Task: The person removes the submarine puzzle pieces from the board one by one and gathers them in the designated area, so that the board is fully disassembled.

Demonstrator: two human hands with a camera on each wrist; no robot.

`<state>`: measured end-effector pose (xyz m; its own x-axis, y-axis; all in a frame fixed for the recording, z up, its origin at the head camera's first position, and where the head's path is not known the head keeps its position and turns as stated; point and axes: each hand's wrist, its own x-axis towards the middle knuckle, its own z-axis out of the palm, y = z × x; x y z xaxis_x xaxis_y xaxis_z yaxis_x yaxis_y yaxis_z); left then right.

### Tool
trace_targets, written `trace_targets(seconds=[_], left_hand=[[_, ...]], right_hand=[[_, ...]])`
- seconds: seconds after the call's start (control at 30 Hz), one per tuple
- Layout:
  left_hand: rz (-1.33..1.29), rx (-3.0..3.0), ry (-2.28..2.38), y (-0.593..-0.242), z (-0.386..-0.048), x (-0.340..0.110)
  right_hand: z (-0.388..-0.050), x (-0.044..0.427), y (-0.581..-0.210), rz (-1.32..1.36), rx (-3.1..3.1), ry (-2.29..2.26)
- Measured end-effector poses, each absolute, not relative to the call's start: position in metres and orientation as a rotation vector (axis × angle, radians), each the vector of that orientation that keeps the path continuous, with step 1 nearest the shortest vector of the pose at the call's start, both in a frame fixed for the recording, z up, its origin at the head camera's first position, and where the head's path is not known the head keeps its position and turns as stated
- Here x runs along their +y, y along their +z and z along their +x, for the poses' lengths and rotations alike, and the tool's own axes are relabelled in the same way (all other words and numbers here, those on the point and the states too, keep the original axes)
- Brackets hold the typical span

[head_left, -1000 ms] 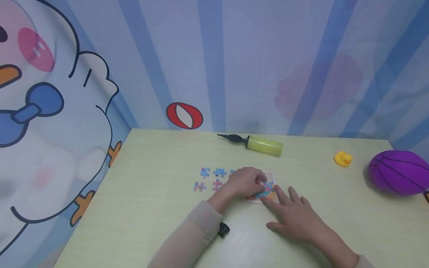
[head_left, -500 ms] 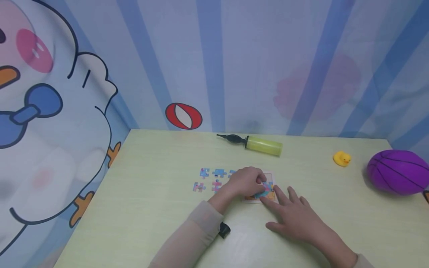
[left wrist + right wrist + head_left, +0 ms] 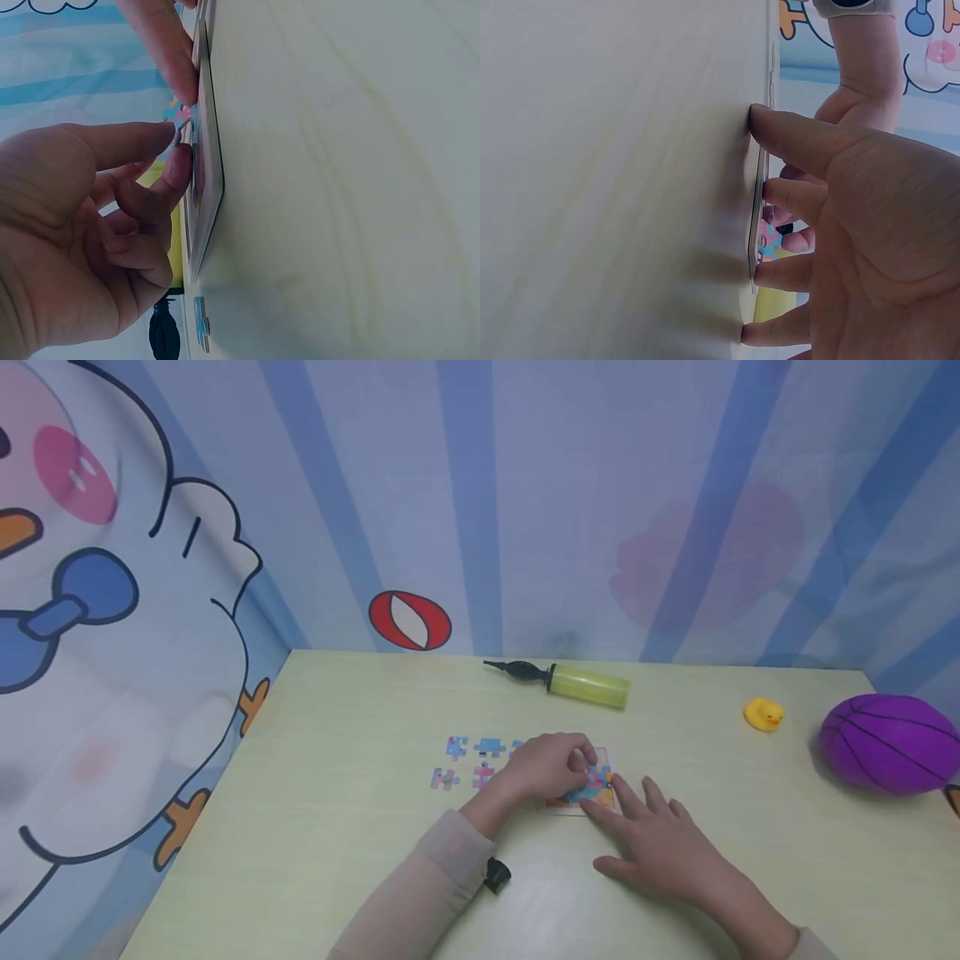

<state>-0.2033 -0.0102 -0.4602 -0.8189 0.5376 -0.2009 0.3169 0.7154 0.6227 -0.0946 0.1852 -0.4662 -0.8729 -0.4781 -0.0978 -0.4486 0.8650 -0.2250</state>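
Observation:
My left hand point(image 3: 546, 766) is over a small framed jigsaw board point(image 3: 609, 758), its thumb and a fingertip pinching a puzzle piece point(image 3: 184, 126) that stands tilted at the board's surface. Part of a colourful picture point(image 3: 588, 796) fills the lower part of the frame. My right hand point(image 3: 667, 850) lies spread at the board's right and near side, with fingertips point(image 3: 772, 189) touching its edge and the thumb on the table. Left of the board lie several loose pieces, among them a blue piece point(image 3: 490, 747) and a pink piece point(image 3: 483, 776). My left hand covers part of the board and of the loose pieces.
A yellow-green hand pump point(image 3: 588, 686) with a black nozzle lies behind the board. Toward the right stand a yellow rubber duck point(image 3: 764, 715) and a purple ball point(image 3: 890, 744). A small black object point(image 3: 497, 875) shows beside my left forearm. A printed curtain point(image 3: 555, 510) hangs behind the table.
Both hands stay almost still at the board, the left one still pinching at the same spot. The whole head view shifts very slightly.

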Motion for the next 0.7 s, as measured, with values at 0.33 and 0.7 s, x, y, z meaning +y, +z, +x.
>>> trace_targets(seconds=[0.33, 0.7], left_hand=[[0.654, 2.583, 0.870, -0.462, -0.205, -0.010], [0.602, 2.543, 0.993, -0.460, -0.206, -0.023]], right_hand=[[-0.095, 0.186, -0.466, -0.725, 2.897, -0.293], [-0.095, 0.186, -0.466, -0.730, 2.897, -0.298]])
